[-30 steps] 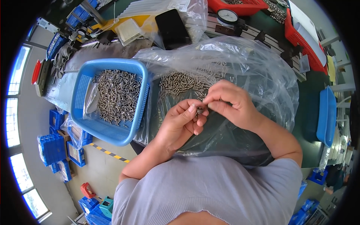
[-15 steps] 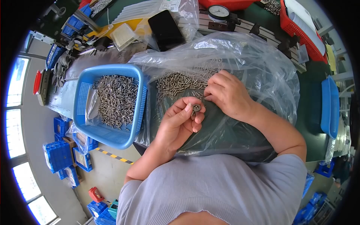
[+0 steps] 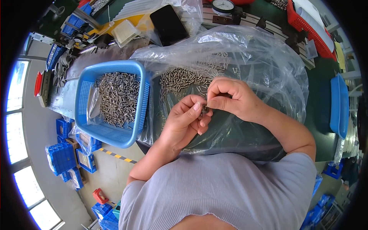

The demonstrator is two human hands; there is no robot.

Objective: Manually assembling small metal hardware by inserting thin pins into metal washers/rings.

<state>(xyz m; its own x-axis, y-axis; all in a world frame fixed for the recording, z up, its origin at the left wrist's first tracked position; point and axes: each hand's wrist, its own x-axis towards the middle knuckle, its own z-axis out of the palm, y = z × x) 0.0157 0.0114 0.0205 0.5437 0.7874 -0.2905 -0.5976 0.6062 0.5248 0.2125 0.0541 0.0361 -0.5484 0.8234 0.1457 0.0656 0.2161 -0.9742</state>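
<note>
My left hand (image 3: pixel 186 119) is closed around a small round metal ring-like part (image 3: pixel 205 110), with the thumb and fingertips around it. Right against it, my right hand (image 3: pixel 234 99) pinches with thumb and forefinger at the part; whatever sits between those fingertips is too small to make out. Just beyond both hands, a pile of small metal pins (image 3: pixel 180 79) lies on a clear plastic bag (image 3: pixel 260 73). To the left stands a blue plastic basket (image 3: pixel 109 142) holding many similar pins (image 3: pixel 119 99) and a small clear bag (image 3: pixel 94 105).
A black phone (image 3: pixel 168 23) lies at the back, near a dial gauge (image 3: pixel 223 5) on a metal rail (image 3: pixel 245 21). A red basket (image 3: pixel 306 28) stands at the far right, and a blue tray (image 3: pixel 339 105) sits at the right edge. Blue crates (image 3: pixel 61 155) are on the floor at left.
My right hand has come from the edge of the pin pile to the metal part in my left hand. The left hand keeps its grip and has shifted slightly.
</note>
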